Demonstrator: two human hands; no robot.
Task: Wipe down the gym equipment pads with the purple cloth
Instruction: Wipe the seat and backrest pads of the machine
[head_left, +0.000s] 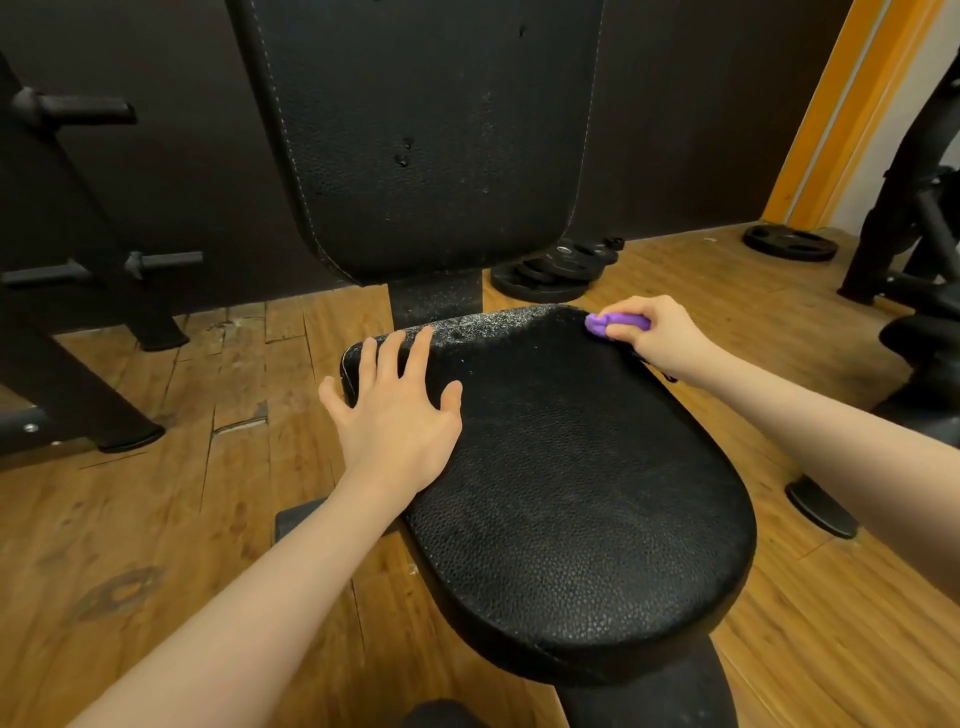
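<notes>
Left hand (393, 410) spread flat on pebbled black seat pad (571, 493), right hand (657, 332) pinching bunched purple cloth (615, 325).

two pads (571, 467), one cloth (615, 325)

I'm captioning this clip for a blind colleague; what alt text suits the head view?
A right hand grips a bunched purple cloth at the far right corner of a black seat pad, where pale dust remains. The left hand rests flat on the pad's far left; a back pad stands behind.
</notes>
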